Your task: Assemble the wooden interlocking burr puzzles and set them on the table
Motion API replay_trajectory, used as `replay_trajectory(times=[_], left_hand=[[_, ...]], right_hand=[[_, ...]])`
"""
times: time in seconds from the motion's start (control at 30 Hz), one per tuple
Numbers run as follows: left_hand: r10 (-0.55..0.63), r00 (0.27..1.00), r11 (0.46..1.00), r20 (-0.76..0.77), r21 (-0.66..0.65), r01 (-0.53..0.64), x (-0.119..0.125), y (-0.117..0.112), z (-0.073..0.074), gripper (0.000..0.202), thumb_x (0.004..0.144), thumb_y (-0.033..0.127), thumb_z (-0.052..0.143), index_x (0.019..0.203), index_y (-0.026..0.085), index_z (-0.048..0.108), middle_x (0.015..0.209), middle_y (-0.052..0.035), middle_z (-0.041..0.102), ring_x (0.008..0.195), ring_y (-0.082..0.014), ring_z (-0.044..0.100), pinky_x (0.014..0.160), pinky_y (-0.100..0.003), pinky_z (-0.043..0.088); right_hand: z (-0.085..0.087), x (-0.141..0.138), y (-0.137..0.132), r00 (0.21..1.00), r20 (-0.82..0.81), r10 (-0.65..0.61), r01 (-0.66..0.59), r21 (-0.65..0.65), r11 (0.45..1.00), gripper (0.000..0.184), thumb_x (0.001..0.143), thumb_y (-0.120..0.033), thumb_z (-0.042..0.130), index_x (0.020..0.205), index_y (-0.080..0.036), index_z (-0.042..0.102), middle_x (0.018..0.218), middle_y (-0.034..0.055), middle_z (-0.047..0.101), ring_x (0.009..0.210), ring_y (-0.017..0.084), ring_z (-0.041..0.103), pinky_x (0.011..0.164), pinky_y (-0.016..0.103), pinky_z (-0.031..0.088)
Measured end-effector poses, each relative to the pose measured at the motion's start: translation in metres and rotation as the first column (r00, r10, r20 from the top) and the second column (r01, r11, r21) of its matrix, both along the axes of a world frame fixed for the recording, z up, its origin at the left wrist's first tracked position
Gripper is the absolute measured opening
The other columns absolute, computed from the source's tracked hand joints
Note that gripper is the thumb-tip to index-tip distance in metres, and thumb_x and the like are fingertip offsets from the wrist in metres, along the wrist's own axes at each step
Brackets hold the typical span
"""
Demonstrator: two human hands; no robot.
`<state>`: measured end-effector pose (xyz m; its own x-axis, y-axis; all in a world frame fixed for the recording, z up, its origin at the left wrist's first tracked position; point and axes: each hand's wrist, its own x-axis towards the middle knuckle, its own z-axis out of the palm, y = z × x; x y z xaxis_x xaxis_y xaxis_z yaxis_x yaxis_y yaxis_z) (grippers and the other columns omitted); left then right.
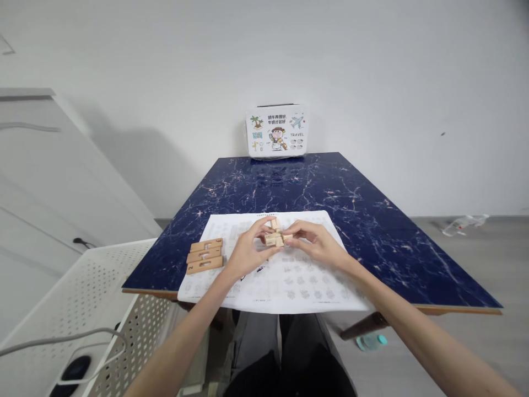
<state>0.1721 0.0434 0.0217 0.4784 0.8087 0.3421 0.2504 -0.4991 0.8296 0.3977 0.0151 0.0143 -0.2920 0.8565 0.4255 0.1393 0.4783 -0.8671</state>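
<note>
Both hands meet over a printed paper sheet (pixel 306 298) near the front of the table. Between them is a small pale wooden block puzzle (pixel 273 239) whose pieces cross one another. My left hand (pixel 249 247) is closed around its left side, thumb below and fingers above. From the right, my right hand (pixel 314 240) pinches a piece that sticks out of the puzzle. My fingers cover parts of it. On the left of the sheet lie three brown wooden bars (pixel 204 257) with slots and numbers, side by side and apart from my hands.
A dark blue marbled table (pixel 297 187) carries the sheet. A white case with cartoon prints (pixel 276 132) stands at its back against the wall. Left of the table is a white perforated basket (pixel 107 275) with a cable (pixel 61 343). A bottle (pixel 372 342) lies on the floor.
</note>
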Motion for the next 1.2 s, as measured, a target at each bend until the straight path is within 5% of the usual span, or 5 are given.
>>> replay_trajectory(times=[0.37, 0.67, 0.9, 1.2], left_hand=[[-0.019, 0.999, 0.997, -0.031, 0.068, 0.021, -0.0008, -0.0022, 0.0042, 0.063, 0.079, 0.026, 0.082, 0.137, 0.027, 0.056, 0.118, -0.0064, 0.070, 0.106, -0.0226, 0.066, 0.098, -0.038, 0.052], [-0.053, 0.997, 0.998, 0.051, -0.021, 0.054, 0.0000, 0.0020, 0.0002, 0.072, 0.079, 0.032, 0.084, 0.144, 0.027, 0.052, 0.102, -0.0033, 0.068, 0.102, -0.0219, 0.067, 0.102, -0.040, 0.050], [-0.063, 0.992, 0.990, 0.108, -0.118, 0.075, 0.0023, 0.0022, 0.0019, 0.075, 0.077, 0.034, 0.086, 0.144, 0.025, 0.053, 0.104, -0.0044, 0.069, 0.105, -0.0233, 0.067, 0.103, -0.040, 0.050], [-0.150, 0.977, 0.972, 0.154, -0.158, 0.174, -0.0010, -0.0003, 0.0030, 0.071, 0.086, 0.034, 0.078, 0.150, 0.027, 0.049, 0.111, -0.0075, 0.064, 0.099, -0.0206, 0.064, 0.092, -0.036, 0.053]], right_hand=[[-0.0001, 0.0018, 0.0002, 0.992, -0.092, 0.090, -0.104, -0.159, 0.982, 0.029, 0.089, -0.046, 0.076, 0.100, -0.020, 0.072, 0.102, 0.0078, 0.077, 0.081, 0.019, 0.070, 0.077, 0.037, 0.059], [-0.0012, 0.0006, -0.0001, 0.999, 0.042, -0.025, 0.022, 0.067, 0.997, 0.027, 0.093, -0.040, 0.073, 0.114, -0.024, 0.070, 0.108, 0.0084, 0.075, 0.096, 0.023, 0.072, 0.089, 0.041, 0.058], [-0.0068, -0.0008, -0.0013, 0.976, 0.119, -0.182, 0.135, 0.324, 0.936, 0.012, 0.098, -0.037, 0.066, 0.102, -0.025, 0.069, 0.107, 0.0093, 0.074, 0.099, 0.026, 0.070, 0.085, 0.044, 0.058], [-0.0004, -0.0036, -0.0056, 0.980, 0.101, -0.170, 0.132, 0.306, 0.943, 0.012, 0.094, -0.037, 0.070, 0.096, -0.024, 0.068, 0.094, 0.0067, 0.071, 0.082, 0.022, 0.069, 0.076, 0.039, 0.057]])
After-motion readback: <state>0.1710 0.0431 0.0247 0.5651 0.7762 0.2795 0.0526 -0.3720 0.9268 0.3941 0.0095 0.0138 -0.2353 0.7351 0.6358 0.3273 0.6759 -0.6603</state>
